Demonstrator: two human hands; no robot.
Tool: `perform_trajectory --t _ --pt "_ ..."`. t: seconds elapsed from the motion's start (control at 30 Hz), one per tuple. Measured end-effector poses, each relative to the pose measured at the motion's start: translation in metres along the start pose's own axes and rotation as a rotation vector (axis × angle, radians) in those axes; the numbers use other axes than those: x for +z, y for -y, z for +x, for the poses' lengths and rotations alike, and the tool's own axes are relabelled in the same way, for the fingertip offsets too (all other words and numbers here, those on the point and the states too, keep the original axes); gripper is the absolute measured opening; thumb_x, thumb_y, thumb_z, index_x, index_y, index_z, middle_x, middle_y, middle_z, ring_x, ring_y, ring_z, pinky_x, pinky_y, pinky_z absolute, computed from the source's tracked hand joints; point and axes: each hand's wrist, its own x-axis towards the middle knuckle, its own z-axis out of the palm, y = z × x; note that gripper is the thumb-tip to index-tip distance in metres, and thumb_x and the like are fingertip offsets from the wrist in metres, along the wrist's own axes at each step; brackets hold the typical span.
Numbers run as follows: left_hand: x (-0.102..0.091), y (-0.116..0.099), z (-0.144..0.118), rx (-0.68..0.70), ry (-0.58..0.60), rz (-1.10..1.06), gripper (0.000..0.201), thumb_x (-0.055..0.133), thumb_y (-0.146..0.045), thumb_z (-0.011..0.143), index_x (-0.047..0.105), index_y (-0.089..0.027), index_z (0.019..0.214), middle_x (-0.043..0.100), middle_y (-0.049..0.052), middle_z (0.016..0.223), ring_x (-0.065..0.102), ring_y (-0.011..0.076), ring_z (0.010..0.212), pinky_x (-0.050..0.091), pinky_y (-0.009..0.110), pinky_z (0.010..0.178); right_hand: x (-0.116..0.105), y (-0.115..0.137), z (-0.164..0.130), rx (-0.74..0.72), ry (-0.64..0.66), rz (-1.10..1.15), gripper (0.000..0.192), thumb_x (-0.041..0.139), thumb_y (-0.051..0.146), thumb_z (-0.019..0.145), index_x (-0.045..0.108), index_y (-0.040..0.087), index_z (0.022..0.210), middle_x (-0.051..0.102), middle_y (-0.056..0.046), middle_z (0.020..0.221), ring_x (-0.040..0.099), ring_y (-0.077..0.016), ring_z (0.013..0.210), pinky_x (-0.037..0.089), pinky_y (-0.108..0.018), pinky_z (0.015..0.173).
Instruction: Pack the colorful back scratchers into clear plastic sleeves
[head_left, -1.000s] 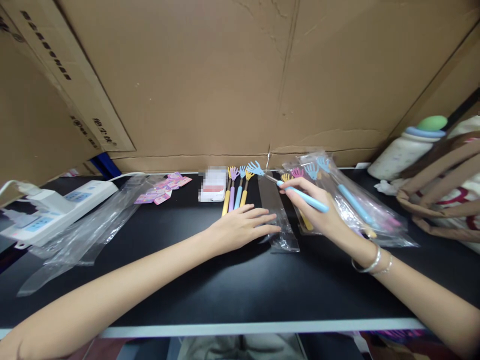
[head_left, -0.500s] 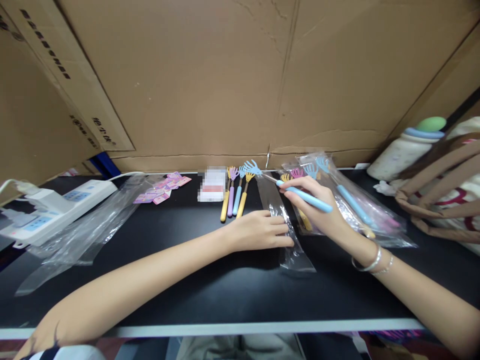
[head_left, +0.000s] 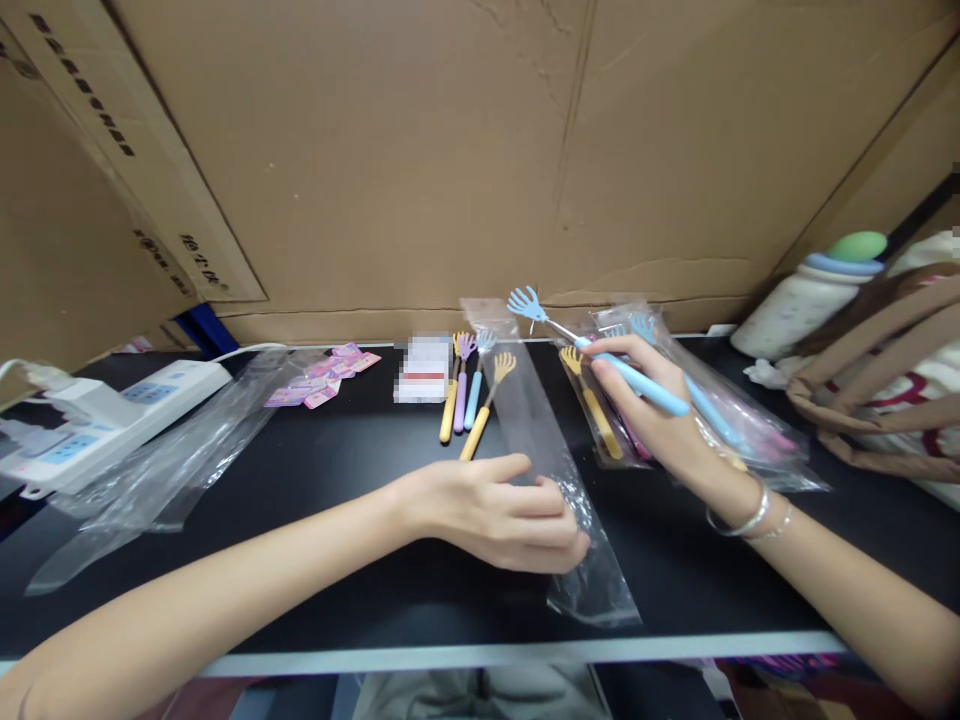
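My right hand (head_left: 660, 420) grips a blue back scratcher (head_left: 600, 355) by its handle, its hand-shaped head raised toward the cardboard wall. My left hand (head_left: 495, 515) pinches a long clear plastic sleeve (head_left: 544, 440) that lies lengthwise on the black table (head_left: 337, 520). Three back scratchers with yellow, purple and blue handles (head_left: 461, 390) lie side by side beyond my left hand. A fourth, yellow one (head_left: 484, 410) lies slanted beside them, its head under the sleeve.
Clear bags of several more scratchers (head_left: 697, 400) lie right of my hand. A white power strip (head_left: 105, 415), loose plastic bags (head_left: 172, 460), pink cards (head_left: 322, 380) and a white packet (head_left: 424, 370) sit at the left and back. A bottle (head_left: 810, 295) and tan bag (head_left: 885, 380) stand right.
My left hand has pulled the clear sleeve toward me along the table. My right hand has lifted the blue scratcher and moved it slightly right. One yellow scratcher has shifted askew.
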Motion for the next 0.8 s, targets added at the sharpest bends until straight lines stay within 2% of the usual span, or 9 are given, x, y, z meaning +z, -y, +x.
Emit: perform_trajectory --t 0.17,0.27,0.37,0.43,0.53,0.67,0.8 --pt "-0.023 -0.005 -0.012 -0.108 0.121 0.004 0.011 0.054 -0.019 0.09 0.063 -0.019 0.096 0.052 -0.005 0.07 0.048 0.0074 0.059 0.043 0.023 0.06 0.0 -0.001 -0.001 -0.032 0.045 -0.032 0.013 0.049 0.03 0.092 0.06 0.025 0.099 0.066 -0.005 0.097 0.061 -0.0219 0.091 0.049 -0.038 0.083" --pt "-0.035 -0.011 -0.023 -0.2 0.224 0.0 0.011 0.051 -0.015 0.09 0.061 -0.016 0.094 0.053 -0.004 0.067 0.051 0.0092 0.06 0.043 0.025 0.063 0.003 -0.004 -0.001 -0.075 0.08 -0.038 0.013 0.049 0.029 0.092 0.06 0.026 0.1 0.065 -0.005 0.099 0.061 -0.0221 0.092 0.048 -0.039 0.086" --pt "-0.043 -0.019 -0.034 -0.301 0.37 -0.04 0.014 0.049 -0.01 0.09 0.06 -0.015 0.097 0.059 -0.001 0.071 0.057 0.0113 0.064 0.041 0.026 0.061 0.007 -0.006 -0.003 -0.129 0.109 -0.045 0.012 0.05 0.028 0.092 0.059 0.024 0.099 0.065 -0.005 0.098 0.062 -0.0213 0.09 0.048 -0.037 0.083" --pt "-0.045 -0.023 -0.04 -0.392 0.464 -0.108 0.012 0.051 -0.018 0.091 0.06 -0.018 0.098 0.06 -0.002 0.071 0.056 0.0122 0.06 0.039 0.027 0.057 0.01 -0.006 -0.004 -0.148 0.148 -0.057 0.011 0.049 0.026 0.092 0.058 0.022 0.097 0.066 -0.005 0.095 0.064 -0.0201 0.086 0.049 -0.033 0.077" --pt "-0.043 -0.021 -0.048 -0.499 0.51 -0.216 0.017 0.049 -0.034 0.093 0.06 -0.022 0.099 0.061 -0.003 0.07 0.055 0.0125 0.058 0.038 0.026 0.055 0.012 -0.003 -0.007 -0.184 0.192 -0.107 0.011 0.047 0.024 0.093 0.058 0.022 0.094 0.068 -0.005 0.092 0.066 -0.0186 0.082 0.049 -0.03 0.073" --pt "-0.031 -0.004 -0.058 -0.545 0.503 -0.195 0.017 0.046 -0.024 0.095 0.061 -0.023 0.102 0.062 -0.001 0.078 0.058 0.0128 0.073 0.039 0.023 0.059 0.013 -0.002 -0.009 -0.224 0.203 -0.171 0.011 0.047 0.023 0.093 0.058 0.023 0.094 0.068 -0.004 0.092 0.065 -0.0174 0.083 0.049 -0.028 0.072" --pt "-0.015 0.012 -0.068 -0.571 0.575 -0.206 0.023 0.051 -0.02 0.092 0.06 -0.023 0.112 0.064 0.002 0.096 0.058 0.014 0.09 0.043 0.022 0.069 0.014 -0.006 -0.009 -0.269 0.21 -0.174 0.011 0.047 0.024 0.094 0.058 0.023 0.095 0.067 -0.004 0.091 0.065 -0.0168 0.082 0.049 -0.028 0.071"
